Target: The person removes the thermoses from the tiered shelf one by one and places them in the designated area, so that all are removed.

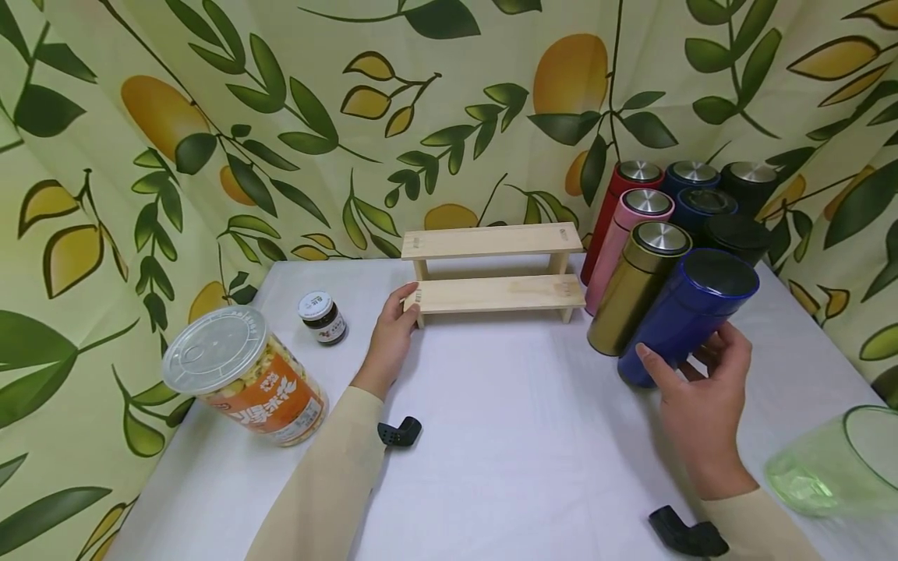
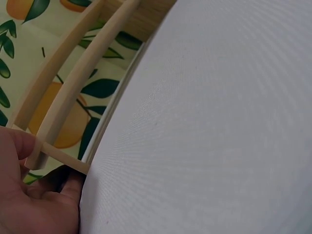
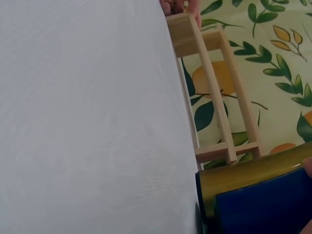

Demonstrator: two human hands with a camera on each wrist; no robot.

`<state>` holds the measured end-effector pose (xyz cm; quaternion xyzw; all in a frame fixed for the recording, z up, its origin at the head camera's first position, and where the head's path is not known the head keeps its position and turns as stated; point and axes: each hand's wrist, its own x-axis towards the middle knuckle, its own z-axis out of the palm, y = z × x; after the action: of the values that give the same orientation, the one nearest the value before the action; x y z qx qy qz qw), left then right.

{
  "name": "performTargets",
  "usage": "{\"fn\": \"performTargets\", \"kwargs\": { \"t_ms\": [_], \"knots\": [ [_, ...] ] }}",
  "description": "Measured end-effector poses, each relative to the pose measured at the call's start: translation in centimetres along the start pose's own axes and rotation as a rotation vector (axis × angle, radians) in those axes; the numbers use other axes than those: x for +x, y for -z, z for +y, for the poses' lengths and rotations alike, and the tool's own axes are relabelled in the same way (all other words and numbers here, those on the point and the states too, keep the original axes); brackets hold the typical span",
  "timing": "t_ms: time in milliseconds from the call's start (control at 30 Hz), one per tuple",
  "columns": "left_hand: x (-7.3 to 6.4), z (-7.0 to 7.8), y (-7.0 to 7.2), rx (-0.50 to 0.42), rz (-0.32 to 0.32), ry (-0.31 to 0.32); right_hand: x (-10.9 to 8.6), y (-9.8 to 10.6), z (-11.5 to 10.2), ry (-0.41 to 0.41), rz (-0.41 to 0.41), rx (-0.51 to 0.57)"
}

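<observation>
A two-step wooden shelf stands at the back middle of the table. My left hand grips the left end of its lower step, as the left wrist view also shows. On the right, my right hand holds a glossy dark-blue thermos low down, thumb on one side and fingers on the other. That thermos is the front one of a cluster, close beside a gold thermos. In the right wrist view the blue thermos overlaps the gold one. Part of the right hand's grip is hidden.
Behind stand a pink thermos, a red thermos and several dark ones. A green clear cup is at the right edge. To the left are a small dark jar and a tub of popcorn-like snacks. Patterned cloth hangs behind.
</observation>
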<state>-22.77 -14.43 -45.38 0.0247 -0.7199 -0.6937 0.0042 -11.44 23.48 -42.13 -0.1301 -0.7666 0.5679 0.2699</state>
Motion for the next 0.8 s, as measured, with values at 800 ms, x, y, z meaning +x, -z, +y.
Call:
{"fn": "performTargets", "kwargs": {
  "t_ms": [800],
  "knots": [
    [0.5,-1.3,-0.3,0.073,0.010,-0.019,0.0,-0.7,0.5,0.186,0.098,0.027]
  ]
}}
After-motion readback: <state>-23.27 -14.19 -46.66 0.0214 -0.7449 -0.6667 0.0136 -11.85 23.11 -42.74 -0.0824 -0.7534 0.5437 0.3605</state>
